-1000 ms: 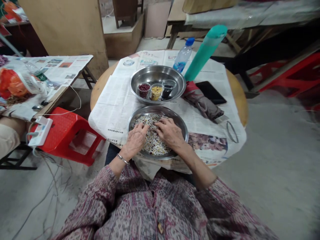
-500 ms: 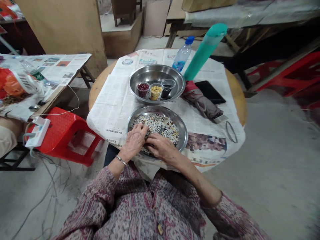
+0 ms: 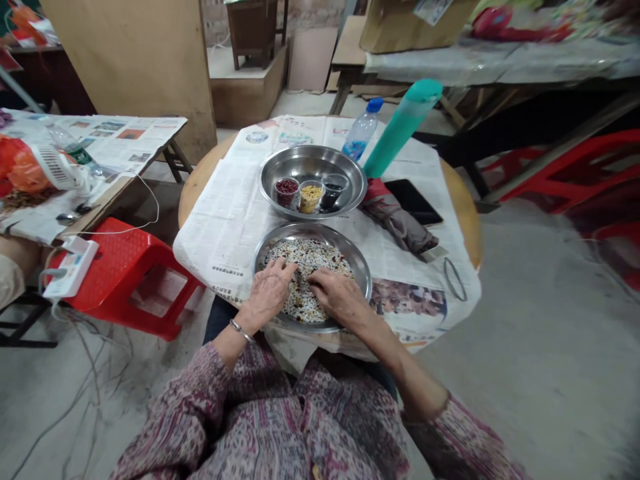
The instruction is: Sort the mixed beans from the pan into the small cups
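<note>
In front of me a round steel tray (image 3: pixel 363 267) holds a spread of white grains (image 3: pixel 315 250) mixed with dark red, yellow and black beans. My left hand (image 3: pixel 270 290) rests over the tray's left side, fingers stretched down onto the grains and slightly apart. On the right side my right hand (image 3: pixel 343 297) bends its fingers together at the mix; anything between the fingertips is too small to make out. Behind, a steel basin (image 3: pixel 310 157) contains three clear cups: a cup of red beans (image 3: pixel 287 191), a cup of yellow beans (image 3: pixel 311 197) and a cup of black beans (image 3: pixel 333 192).
Newspaper (image 3: pixel 215 220) covers the round table. Beyond the basin stand a water bottle (image 3: pixel 361 130) and a tall green bottle (image 3: pixel 404 127). A folded umbrella (image 3: pixel 400 223) and a black tablet (image 3: pixel 414 201) lie right. A red stool (image 3: pixel 130 273) with a power strip (image 3: pixel 73 267) is left.
My hands have moved apart, the right one shifting rightward, baring a strip of tray between them. The grains are spread differently. The view has tilted slightly upward.
</note>
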A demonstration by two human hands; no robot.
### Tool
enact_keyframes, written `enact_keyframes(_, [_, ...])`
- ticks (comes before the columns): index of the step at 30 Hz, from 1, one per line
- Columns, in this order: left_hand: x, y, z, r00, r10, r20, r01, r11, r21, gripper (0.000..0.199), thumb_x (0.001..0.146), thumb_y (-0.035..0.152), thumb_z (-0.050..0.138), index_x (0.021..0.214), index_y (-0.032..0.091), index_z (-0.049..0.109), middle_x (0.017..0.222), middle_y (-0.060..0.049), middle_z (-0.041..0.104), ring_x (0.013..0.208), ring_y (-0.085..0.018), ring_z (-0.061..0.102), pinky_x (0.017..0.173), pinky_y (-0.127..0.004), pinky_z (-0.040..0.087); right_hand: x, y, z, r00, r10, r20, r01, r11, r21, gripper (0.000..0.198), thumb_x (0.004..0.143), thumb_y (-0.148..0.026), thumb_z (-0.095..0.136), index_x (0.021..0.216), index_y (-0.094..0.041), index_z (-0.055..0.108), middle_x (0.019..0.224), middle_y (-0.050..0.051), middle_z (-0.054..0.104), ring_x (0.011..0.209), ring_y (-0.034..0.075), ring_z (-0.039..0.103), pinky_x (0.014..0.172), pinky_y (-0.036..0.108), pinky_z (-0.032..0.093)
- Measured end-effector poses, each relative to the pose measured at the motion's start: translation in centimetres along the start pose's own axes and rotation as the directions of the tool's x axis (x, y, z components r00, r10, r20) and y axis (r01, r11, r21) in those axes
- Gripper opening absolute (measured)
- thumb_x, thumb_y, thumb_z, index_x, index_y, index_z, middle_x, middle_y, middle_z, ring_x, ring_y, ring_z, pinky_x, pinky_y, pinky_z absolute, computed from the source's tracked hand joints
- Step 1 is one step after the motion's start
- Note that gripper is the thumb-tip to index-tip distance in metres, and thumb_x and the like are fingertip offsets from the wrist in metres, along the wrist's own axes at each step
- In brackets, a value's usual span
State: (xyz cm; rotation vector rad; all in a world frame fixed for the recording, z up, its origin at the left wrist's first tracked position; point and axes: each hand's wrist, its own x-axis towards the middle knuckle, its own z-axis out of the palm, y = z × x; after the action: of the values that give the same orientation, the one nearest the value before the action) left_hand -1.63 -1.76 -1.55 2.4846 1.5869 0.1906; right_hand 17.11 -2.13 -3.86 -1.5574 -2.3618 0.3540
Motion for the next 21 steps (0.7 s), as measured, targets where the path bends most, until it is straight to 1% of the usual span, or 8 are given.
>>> enact_keyframes(2, [0.0, -0.1, 0.1, 1.000, 0.008, -0.009, -0.008, 1.000, 0.006, 0.028, 0.093, 0.007, 0.046, 0.116, 0.021, 0.056, 0.114, -0.007, 0.059, 0.106, -0.020, 0.055, 0.091, -0.030, 0.051, 0.1, -0.6, -0.1, 0.999, -0.030, 0.040, 0.028, 0.999, 0.041, 0.019, 0.092, -0.018, 0.053, 0.098, -0.023, 0.071, 0.097, 0.006, 0.073, 0.088, 0.020, 0.066, 0.078, 0.031, 0.049])
enact_keyframes(5, [0.1, -0.3, 0.5, 0.999, 0.020, -0.030, -0.020, 1.000, 0.004, 0.030, 0.091, 0.004, 0.046, 0.115, 0.019, 0.057, 0.113, -0.008, 0.058, 0.108, -0.022, 0.053, 0.092, -0.032, 0.052, 0.6, -0.9, -0.6, 0.996, -0.060, 0.060, 0.058, 0.998, 0.040, 0.023, 0.090, -0.013, 0.053, 0.097, -0.023, 0.072, 0.096, 0.006, 0.074, 0.092, 0.021, 0.066, 0.080, 0.032, 0.049])
enact_keyframes(8, [0.2, -0.4, 0.5, 0.998, 0.032, -0.046, -0.033, 0.999, -0.016, 0.031, 0.091, 0.002, 0.044, 0.114, 0.017, 0.059, 0.112, -0.009, 0.058, 0.108, -0.023, 0.053, 0.097, -0.035, 0.051, 1.3, -0.8, -1.4, 0.997, -0.073, 0.033, 0.072, 0.997, 0.036, 0.025, 0.087, -0.009, 0.053, 0.095, -0.023, 0.072, 0.097, 0.006, 0.075, 0.096, 0.021, 0.067, 0.085, 0.032, 0.049])
enact_keyframes(11, [0.2, -0.4, 0.3, 0.998, 0.036, -0.043, -0.038, 0.998, -0.051, 0.032, 0.091, 0.001, 0.043, 0.114, 0.016, 0.060, 0.112, -0.009, 0.057, 0.107, -0.023, 0.053, 0.100, -0.037, 0.050, 2.3, -0.5, -2.2, 0.998, -0.034, -0.045, 0.038, 0.994, 0.101, 0.020, 0.088, -0.014, 0.054, 0.092, -0.022, 0.072, 0.096, 0.005, 0.075, 0.090, 0.020, 0.068, 0.082, 0.032, 0.050])
enact_keyframes(14, [0.2, -0.3, 0.0, 0.999, 0.029, -0.023, -0.031, 0.996, -0.080, 0.034, 0.090, -0.001, 0.044, 0.114, 0.016, 0.060, 0.113, -0.009, 0.058, 0.108, -0.023, 0.053, 0.101, -0.037, 0.049, 4.0, -0.2, -3.4, 0.985, 0.036, -0.171, -0.004, 0.983, 0.186, 0.017, 0.089, -0.021, 0.055, 0.091, -0.022, 0.072, 0.095, 0.006, 0.076, 0.087, 0.021, 0.069, 0.080, 0.033, 0.050])
enact_keyframes(17, [0.1, -0.2, -0.2, 1.000, 0.030, -0.007, -0.030, 0.994, -0.104, 0.034, 0.089, -0.002, 0.045, 0.113, 0.016, 0.061, 0.113, -0.010, 0.058, 0.109, -0.023, 0.053, 0.101, -0.037, 0.050, 6.6, 0.5, -4.9, 0.942, 0.131, -0.310, -0.056, 0.969, 0.240, 0.019, 0.089, -0.025, 0.056, 0.092, -0.022, 0.074, 0.093, 0.006, 0.077, 0.085, 0.022, 0.070, 0.079, 0.035, 0.051])
enact_keyframes(19, [0.1, -0.2, -0.2, 1.000, 0.028, 0.004, -0.027, 0.993, -0.115, 0.034, 0.089, -0.002, 0.044, 0.113, 0.016, 0.060, 0.112, -0.010, 0.058, 0.108, -0.023, 0.053, 0.099, -0.036, 0.050, 8.7, 1.2, -5.9, 0.908, 0.189, -0.374, -0.109, 0.969, 0.224, 0.020, 0.088, -0.027, 0.057, 0.093, -0.021, 0.075, 0.092, 0.008, 0.077, 0.083, 0.023, 0.069, 0.078, 0.037, 0.051])
enact_keyframes(21, [0.2, -0.2, -0.2, 1.000, 0.022, 0.018, -0.020, 0.993, -0.117, 0.033, 0.090, 0.000, 0.045, 0.113, 0.017, 0.060, 0.112, -0.010, 0.058, 0.107, -0.023, 0.053, 0.099, -0.036, 0.050, 11.1, 2.0, -6.7, 0.887, 0.228, -0.401, -0.171, 0.970, 0.174, 0.023, 0.088, -0.029, 0.057, 0.097, -0.020, 0.076, 0.092, 0.009, 0.077, 0.083, 0.024, 0.068, 0.076, 0.038, 0.051])
